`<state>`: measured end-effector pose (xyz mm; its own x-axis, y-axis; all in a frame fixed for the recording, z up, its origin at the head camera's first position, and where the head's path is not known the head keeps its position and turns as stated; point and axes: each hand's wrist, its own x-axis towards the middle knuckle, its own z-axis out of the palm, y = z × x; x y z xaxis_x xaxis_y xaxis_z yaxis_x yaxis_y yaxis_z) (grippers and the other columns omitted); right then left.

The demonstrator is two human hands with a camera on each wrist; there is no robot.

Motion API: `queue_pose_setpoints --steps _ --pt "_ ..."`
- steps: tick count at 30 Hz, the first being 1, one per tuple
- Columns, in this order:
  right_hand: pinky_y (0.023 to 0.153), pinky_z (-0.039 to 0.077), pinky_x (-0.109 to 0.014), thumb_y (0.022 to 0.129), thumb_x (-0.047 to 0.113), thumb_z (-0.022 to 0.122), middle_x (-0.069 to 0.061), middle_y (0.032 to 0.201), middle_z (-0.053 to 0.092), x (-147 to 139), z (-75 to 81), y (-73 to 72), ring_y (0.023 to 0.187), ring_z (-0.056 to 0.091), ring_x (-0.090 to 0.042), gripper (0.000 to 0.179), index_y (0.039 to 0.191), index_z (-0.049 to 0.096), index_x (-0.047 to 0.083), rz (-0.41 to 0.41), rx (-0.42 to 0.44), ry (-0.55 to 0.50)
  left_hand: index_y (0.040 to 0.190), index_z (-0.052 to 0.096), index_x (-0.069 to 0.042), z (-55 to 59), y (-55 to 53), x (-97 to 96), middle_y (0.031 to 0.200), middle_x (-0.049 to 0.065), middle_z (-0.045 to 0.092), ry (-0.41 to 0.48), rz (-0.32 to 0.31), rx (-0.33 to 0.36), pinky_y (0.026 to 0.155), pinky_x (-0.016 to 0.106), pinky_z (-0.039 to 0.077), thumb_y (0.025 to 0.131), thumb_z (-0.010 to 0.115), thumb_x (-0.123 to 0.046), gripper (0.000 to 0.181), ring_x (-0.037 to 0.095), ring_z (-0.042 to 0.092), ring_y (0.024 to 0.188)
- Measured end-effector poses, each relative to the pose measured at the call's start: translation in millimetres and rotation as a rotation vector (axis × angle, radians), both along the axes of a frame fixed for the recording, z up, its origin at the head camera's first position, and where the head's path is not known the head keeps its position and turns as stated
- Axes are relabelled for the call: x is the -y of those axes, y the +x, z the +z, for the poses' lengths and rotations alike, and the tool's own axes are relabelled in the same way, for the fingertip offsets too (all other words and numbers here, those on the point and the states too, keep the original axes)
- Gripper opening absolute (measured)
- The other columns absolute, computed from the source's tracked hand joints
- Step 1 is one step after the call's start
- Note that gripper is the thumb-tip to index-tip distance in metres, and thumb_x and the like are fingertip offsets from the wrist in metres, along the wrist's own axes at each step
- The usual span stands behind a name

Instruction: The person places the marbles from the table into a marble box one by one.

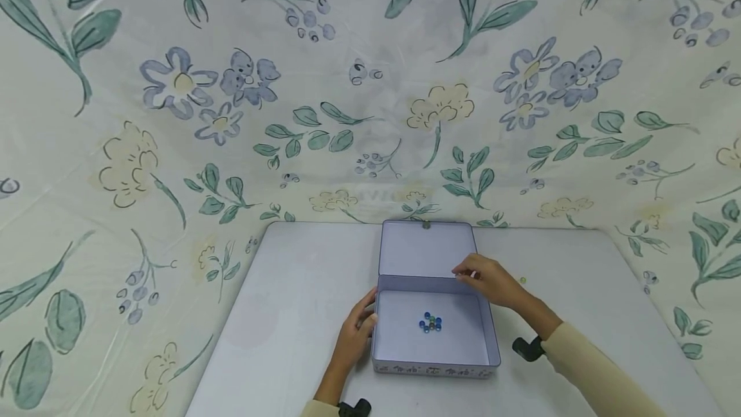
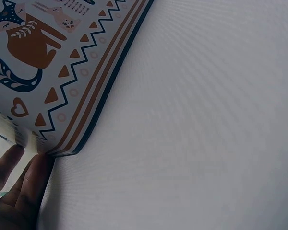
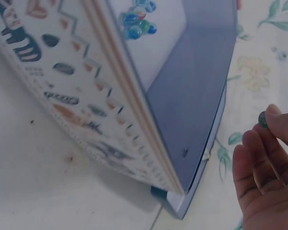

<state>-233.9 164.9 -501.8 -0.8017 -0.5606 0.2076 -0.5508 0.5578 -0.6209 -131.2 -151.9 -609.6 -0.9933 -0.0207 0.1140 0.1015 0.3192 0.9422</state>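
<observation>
An open lidded box (image 1: 434, 370) with a patterned outside and pale lilac inside lies on the table. Several blue and green marbles (image 1: 431, 323) form a small cluster on its floor. My right hand (image 1: 491, 280) is above the box's far right part, near the hinge. Between its thumb and forefinger it pinches a green marble (image 3: 262, 120), best seen in the right wrist view. At the box's left wall my left hand (image 1: 354, 333) rests, its fairly straight fingers (image 2: 34, 184) touching the side. The left palm is hidden.
The box's lid (image 1: 425, 250) leans back behind it, with a small greenish round thing (image 1: 426, 224) at its far edge. A yellow-green marble (image 1: 523, 280) lies on the white table (image 1: 301, 275) right of the lid. A floral cloth (image 1: 347, 82) hangs behind.
</observation>
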Motion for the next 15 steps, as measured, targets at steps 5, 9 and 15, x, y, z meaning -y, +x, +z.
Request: queue_pose_setpoints --steps 5,9,15 --pt "0.074 0.055 -0.021 0.092 0.008 0.069 0.003 0.096 0.068 10.9 0.3 -1.1 0.088 0.063 -0.008 0.016 0.107 0.073 0.004 0.037 0.0 0.004 0.152 0.042 -0.031 0.4 0.2 0.6 0.151 0.012 0.049 0.004 -0.007 -0.005 0.078 0.036 0.06 0.103 0.05 -0.021 0.051 0.043 0.057 0.126" --pt "0.075 0.056 -0.021 0.092 0.009 0.069 0.005 0.095 0.068 19.5 -1.5 -2.3 0.088 0.062 -0.007 0.016 0.106 0.074 0.005 0.06 0.004 0.017 0.152 0.042 -0.031 1.4 0.6 0.6 0.15 0.012 0.049 0.006 -0.004 -0.002 0.078 0.038 0.06 0.103 0.05 -0.021 0.051 0.043 0.057 0.126" --pt "0.076 0.056 -0.02 0.092 0.01 0.07 0.006 0.095 0.067 31.5 -2.3 -2.8 0.088 0.063 -0.006 0.014 0.105 0.075 0.009 0.079 0.004 0.028 0.152 0.043 -0.029 0.5 0.8 1.4 0.15 0.014 0.049 0.011 -0.004 -0.006 0.079 0.044 0.061 0.102 0.051 -0.019 0.051 0.046 0.057 0.125"
